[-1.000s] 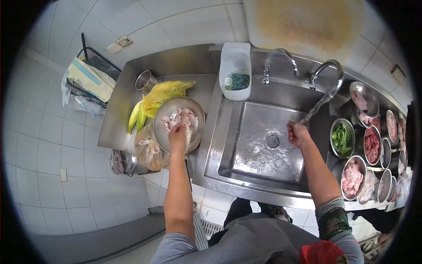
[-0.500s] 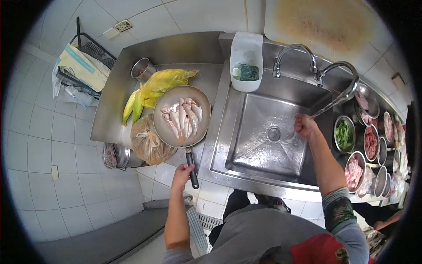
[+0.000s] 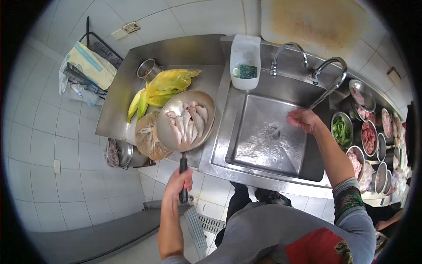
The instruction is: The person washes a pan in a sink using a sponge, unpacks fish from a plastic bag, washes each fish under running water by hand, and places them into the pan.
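My left hand (image 3: 178, 181) is closed around the black handle of a frying pan (image 3: 166, 134), which looks slightly tilted over the steel counter. Several small pale fish (image 3: 188, 123) lie side by side in the pan. My right hand (image 3: 303, 120) is over the sink (image 3: 263, 163), its fingers loosely spread under the stream from the right faucet (image 3: 338, 70). Nothing shows in that hand, and water splashes on the sink floor around the drain.
Yellow-green corn (image 3: 169, 83), a metal cup (image 3: 148, 69) and a tied plastic bag (image 3: 149, 138) sit around the pan. A white container (image 3: 245, 61) stands behind the sink. Bowls of meat (image 3: 369, 138) and green vegetables (image 3: 340, 131) line the right side. Part of another person's arm (image 3: 389, 220) shows at the right.
My left hand has gone from the fish to the pan handle and gripped it. The pan is now tilted. My right hand has opened from a closed shape under the water.
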The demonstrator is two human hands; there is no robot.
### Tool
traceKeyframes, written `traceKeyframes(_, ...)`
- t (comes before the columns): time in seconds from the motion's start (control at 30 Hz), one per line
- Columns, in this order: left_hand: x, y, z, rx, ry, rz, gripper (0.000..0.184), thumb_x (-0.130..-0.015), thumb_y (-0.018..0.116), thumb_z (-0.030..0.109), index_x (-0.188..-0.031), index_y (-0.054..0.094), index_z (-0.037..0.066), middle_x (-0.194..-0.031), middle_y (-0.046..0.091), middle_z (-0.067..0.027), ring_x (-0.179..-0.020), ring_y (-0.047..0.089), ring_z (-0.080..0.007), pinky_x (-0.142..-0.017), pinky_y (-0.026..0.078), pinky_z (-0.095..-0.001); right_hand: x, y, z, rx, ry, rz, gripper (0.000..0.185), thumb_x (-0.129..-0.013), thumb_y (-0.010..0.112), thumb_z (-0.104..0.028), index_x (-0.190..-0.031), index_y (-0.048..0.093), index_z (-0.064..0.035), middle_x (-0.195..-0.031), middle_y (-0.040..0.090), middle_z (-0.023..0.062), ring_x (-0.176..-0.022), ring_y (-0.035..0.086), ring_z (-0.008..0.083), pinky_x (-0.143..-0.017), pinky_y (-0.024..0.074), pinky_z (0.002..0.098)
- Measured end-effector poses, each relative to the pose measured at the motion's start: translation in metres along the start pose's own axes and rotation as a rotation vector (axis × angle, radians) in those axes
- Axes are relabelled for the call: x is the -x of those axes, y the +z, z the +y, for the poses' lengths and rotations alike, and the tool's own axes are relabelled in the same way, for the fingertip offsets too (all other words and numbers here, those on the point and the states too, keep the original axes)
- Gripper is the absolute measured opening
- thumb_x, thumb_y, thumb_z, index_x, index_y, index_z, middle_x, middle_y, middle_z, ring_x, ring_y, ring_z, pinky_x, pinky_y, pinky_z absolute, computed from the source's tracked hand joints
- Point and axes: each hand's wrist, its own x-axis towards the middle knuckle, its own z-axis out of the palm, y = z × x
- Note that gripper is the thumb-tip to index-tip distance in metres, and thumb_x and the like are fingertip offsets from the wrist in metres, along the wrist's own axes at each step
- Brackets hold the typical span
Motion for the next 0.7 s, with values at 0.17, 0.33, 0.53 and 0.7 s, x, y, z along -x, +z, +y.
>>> traceKeyframes(0.17, 0.076, 0.057, 0.021, -0.248, -0.13, -0.014, 0.019, -0.087, 0.064, 0.008, -0.092, 0.046, 0.008, -0.056, 0.045, 0.0017, -0.041, 0.041, -0.0086, -0.039, 0.036, -0.0262, 0.031, 0.014, -0.041, -0.103, -0.1, -0.115, 0.026, -0.094, 0.056, -0.003, -0.117, 0.057, 0.0077, -0.108, 0.065, 0.0173, -0.098, 0.066, 0.0252, -0.085, 0.0584, 0.0336)
traceKeyframes(0.33, 0.053, 0.115, -0.018, -0.268, -0.197, -0.265, 0.021, -0.086, 0.064, 0.004, -0.098, 0.047, 0.008, -0.057, 0.044, 0.0021, -0.041, 0.041, -0.0079, -0.039, 0.036, -0.0264, 0.066, 0.023, -0.073, -0.082, -0.148, -0.117, 0.024, -0.093, 0.059, -0.005, -0.115, 0.059, 0.0048, -0.106, 0.066, 0.0153, -0.096, 0.067, 0.0231, -0.083, 0.0586, 0.0326)
traceKeyframes(0.53, -0.002, 0.193, -0.069, -0.264, -0.206, -0.655, 0.02, -0.089, 0.063, 0.004, -0.096, 0.045, 0.009, -0.057, 0.043, 0.0027, -0.043, 0.042, -0.0075, -0.038, 0.035, -0.0248, 0.065, -0.006, -0.054, 0.095, -0.203, -0.014, 0.015, -0.089, 0.062, -0.004, -0.102, 0.065, 0.0031, -0.097, 0.069, 0.0145, -0.085, 0.068, 0.0211, -0.078, 0.0578, 0.0306)
traceKeyframes(0.7, -0.014, 0.234, -0.073, -0.319, -0.204, -0.827, 0.018, -0.091, 0.062, 0.005, -0.096, 0.045, 0.009, -0.058, 0.043, 0.0028, -0.044, 0.043, -0.0069, -0.038, 0.036, -0.0249, 0.032, -0.041, -0.025, 0.919, -0.58, 0.279, 0.029, -0.081, 0.068, -0.021, -0.108, 0.069, -0.0101, -0.097, 0.07, 0.0142, -0.086, 0.069, 0.0284, -0.076, 0.0544, 0.0372)
